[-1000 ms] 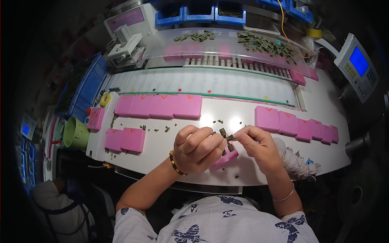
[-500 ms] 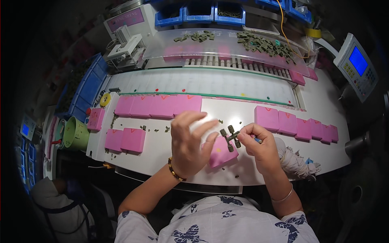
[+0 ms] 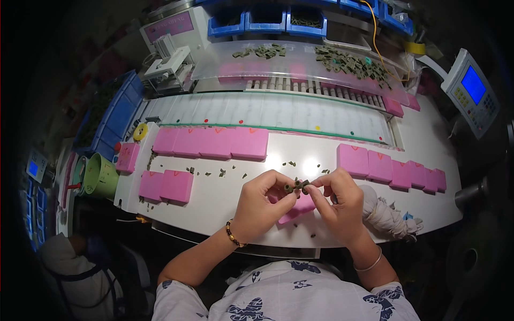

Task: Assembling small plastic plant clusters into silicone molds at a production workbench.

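My left hand (image 3: 262,206) and my right hand (image 3: 344,206) meet above the front middle of the white table. Between them is a dark green branched piece (image 3: 297,185) with short cylindrical ends, seen end-on. My left thumb and fingers pinch its left side; my right thumb and forefinger grip its right side. Something small and blue shows against the right fingers, too hidden to name. Below the hands lies a pink block (image 3: 297,212), partly covered by them. Several green scraps (image 3: 222,173) are scattered on the table.
Rows of pink blocks stand left (image 3: 214,142) and right (image 3: 369,161). A white slatted conveyor (image 3: 267,113) runs behind. Green pieces (image 3: 353,63) lie on a clear sheet. A rag bundle (image 3: 391,216) sits at right, a display panel (image 3: 471,91) beyond, and a green bucket (image 3: 101,176) at left.
My left hand, raised with fingers spread before, has come down and closed on the left side of the green piece. The piece has been tilted so its ends face me.
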Available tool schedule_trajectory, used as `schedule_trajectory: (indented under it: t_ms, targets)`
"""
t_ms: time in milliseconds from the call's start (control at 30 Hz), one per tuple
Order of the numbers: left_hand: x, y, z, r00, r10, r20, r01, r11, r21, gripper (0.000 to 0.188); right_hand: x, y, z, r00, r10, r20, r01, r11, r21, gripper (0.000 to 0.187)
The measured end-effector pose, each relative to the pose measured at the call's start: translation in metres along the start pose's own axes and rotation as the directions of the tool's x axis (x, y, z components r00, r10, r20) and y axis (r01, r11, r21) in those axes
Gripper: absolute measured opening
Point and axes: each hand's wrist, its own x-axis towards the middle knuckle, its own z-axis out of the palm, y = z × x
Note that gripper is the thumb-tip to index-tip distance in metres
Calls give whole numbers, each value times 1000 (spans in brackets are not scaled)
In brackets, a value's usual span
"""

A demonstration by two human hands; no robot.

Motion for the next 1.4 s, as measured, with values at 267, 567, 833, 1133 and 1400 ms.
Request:
schedule_trajectory:
  t_ms: [267, 567, 833, 1133, 1400]
  targets:
    - [-3, 6, -4, 980, 200, 1, -197, 963, 184, 11, 0, -2, -5, 987, -42, 154, 43, 999, -5, 12]
    - [2, 6, -9, 982, 178, 70, -188, 965, 180, 11, -2, -2, -12, 984, 88, 157, -109, 985, 131, 12]
    - [3, 16, -14, 978, 83, 192, -113, 983, 146, 11, -1, 5, -22, 929, 151, 339, -249, 931, 266, 14]
    - [4, 15, -22, 951, -86, 297, 81, 996, 30, 12, -3, 7, -19, 937, 91, 338, -194, 939, 284, 11]
    - [1, 13, -26, 942, -108, 317, 92, 994, 63, 12, -12, 6, -8, 911, 227, 345, -344, 878, 333, 5]
